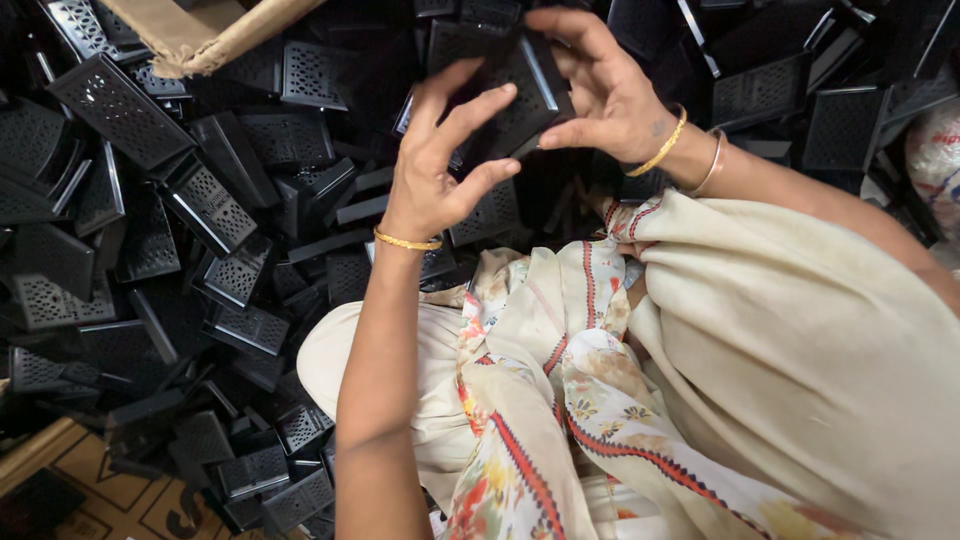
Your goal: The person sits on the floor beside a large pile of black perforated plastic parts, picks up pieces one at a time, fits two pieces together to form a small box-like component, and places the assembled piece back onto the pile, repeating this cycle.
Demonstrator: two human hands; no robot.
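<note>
Bare forearms with gold bangles: one on the left wrist (405, 241), two on the right (690, 150). Cream floral clothing (560, 400), lower right.
</note>
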